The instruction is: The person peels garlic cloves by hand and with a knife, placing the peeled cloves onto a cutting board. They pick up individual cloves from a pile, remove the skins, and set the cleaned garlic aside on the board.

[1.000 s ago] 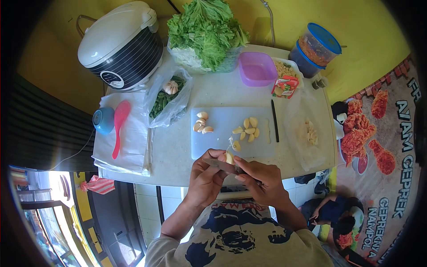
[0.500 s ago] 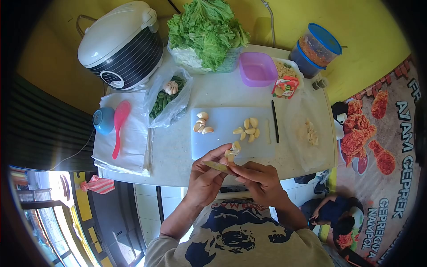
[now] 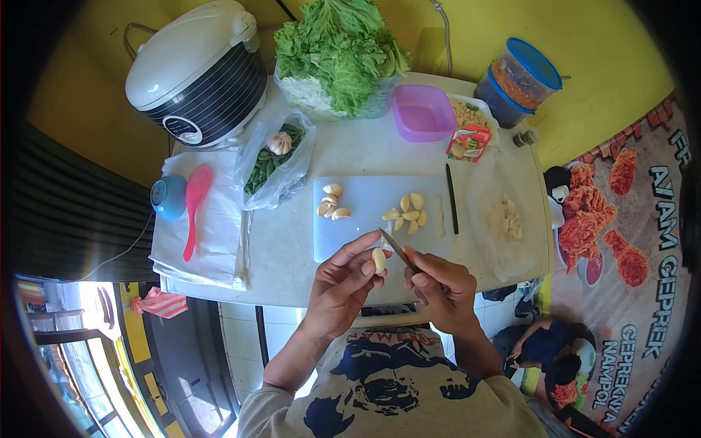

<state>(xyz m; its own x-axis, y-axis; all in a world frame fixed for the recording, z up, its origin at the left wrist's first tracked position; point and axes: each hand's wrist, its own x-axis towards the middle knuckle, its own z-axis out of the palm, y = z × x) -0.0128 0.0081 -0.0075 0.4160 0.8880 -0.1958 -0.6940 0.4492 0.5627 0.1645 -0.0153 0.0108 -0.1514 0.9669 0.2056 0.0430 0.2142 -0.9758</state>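
Note:
A garlic clove (image 3: 379, 260) is pinched between the fingers of my left hand (image 3: 342, 285), just over the near edge of the white cutting board (image 3: 350, 241). My right hand (image 3: 442, 287) is closed on a knife (image 3: 396, 249), whose blade points up and left beside the clove, with a scrap of pale skin near its tip. On the board's left lie several cloves (image 3: 332, 202), some with skin on. Several peeled cloves (image 3: 410, 212) sit in a group on its right.
Right of the board are a black stick-like item (image 3: 451, 198) and a clear plastic sheet with garlic peels (image 3: 512, 219). Behind stand a purple tub (image 3: 423, 115), lettuce (image 3: 343, 58) and a rice cooker (image 3: 197, 73). A bag (image 3: 281, 164) with garlic and greens lies left. A person (image 3: 548, 350) is at lower right.
My right hand has turned and shifted slightly right, swinging the knife from pointing left to pointing up and left. The clove now shows more plainly in my left fingers.

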